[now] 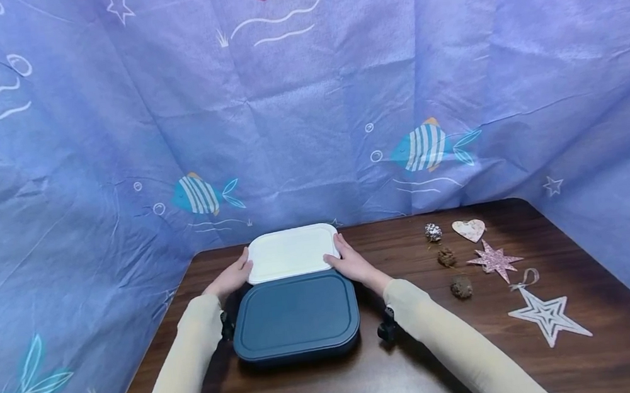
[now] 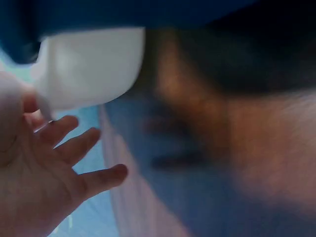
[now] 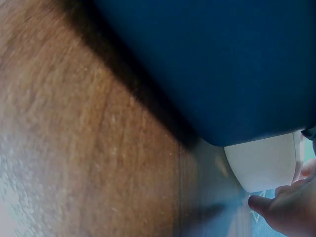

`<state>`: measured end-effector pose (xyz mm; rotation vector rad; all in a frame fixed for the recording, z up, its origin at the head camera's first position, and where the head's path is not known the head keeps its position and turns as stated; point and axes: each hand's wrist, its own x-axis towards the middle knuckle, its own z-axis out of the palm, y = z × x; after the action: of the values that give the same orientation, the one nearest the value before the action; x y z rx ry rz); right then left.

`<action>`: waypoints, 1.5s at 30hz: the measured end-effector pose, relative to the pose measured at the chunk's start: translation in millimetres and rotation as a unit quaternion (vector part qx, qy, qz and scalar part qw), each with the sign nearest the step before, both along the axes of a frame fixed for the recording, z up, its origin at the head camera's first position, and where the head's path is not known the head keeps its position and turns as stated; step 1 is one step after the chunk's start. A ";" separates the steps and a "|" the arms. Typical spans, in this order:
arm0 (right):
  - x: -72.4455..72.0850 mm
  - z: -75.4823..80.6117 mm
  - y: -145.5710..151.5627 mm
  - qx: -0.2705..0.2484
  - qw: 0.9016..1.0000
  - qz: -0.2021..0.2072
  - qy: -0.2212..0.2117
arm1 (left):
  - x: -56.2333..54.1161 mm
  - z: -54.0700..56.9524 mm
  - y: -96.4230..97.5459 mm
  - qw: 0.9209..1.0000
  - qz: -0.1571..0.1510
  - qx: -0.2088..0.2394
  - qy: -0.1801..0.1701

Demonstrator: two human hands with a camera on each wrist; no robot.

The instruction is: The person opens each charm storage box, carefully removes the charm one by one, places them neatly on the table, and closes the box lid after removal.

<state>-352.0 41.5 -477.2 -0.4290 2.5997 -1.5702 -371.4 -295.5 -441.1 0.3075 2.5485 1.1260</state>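
Observation:
A white lidded box (image 1: 293, 252) sits at the back edge of the table, right behind a dark blue lidded box (image 1: 294, 312). My left hand (image 1: 233, 275) grips the white box by its left end, thumb at the rim; in the left wrist view, several fingers of that hand (image 2: 64, 168) are spread out below the white box's corner (image 2: 94, 69). At the right end my right hand (image 1: 353, 261) holds it, thumb over the lid's edge and fingers along the side. The dark blue box (image 3: 227, 64) covers much of the right wrist view, with the white box (image 3: 264, 160) beyond it.
To the right on the brown table (image 1: 423, 376) lie a white star ornament (image 1: 548, 313), a pink glitter star (image 1: 494, 259), a heart ornament (image 1: 469, 230) and several small cone-like balls, one brown (image 1: 461, 286). A blue fish-print cloth (image 1: 308, 127) hangs behind the table.

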 end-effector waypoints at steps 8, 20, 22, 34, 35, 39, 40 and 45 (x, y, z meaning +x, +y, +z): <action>0.4 -1.1 4.6 0.003 1.000 -0.007 0.005 | 5.4 -25.1 13.0 0.991 0.073 -0.005 0.109; 2.9 0.4 12.1 0.010 1.000 -0.014 0.025 | 12.3 -28.7 25.7 0.981 0.099 -0.006 0.168; 3.1 0.6 13.7 0.010 1.000 -0.016 0.025 | 11.9 -28.5 27.8 0.980 0.097 -0.006 0.173; 5.7 0.6 19.4 0.007 0.999 -0.027 0.019 | 10.4 -28.8 33.3 0.981 0.094 -0.012 0.171; 5.5 0.4 19.4 0.007 0.999 -0.028 0.018 | 10.3 -28.9 32.8 0.981 0.094 -0.012 0.169; 6.1 -0.1 19.4 0.005 0.999 -0.029 0.016 | 9.7 -29.1 29.1 0.983 0.086 -0.018 0.159; 6.3 0.0 19.4 0.006 0.999 -0.029 0.017 | 9.7 -29.0 27.9 0.984 0.081 -0.021 0.156; 6.2 0.4 21.7 0.007 1.000 -0.020 0.019 | 14.4 -23.6 24.2 0.993 0.050 -0.011 0.109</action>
<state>-345.8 63.3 -476.9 -0.4116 2.6623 -1.5714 -357.1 -271.3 -464.7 0.3169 2.7927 1.1559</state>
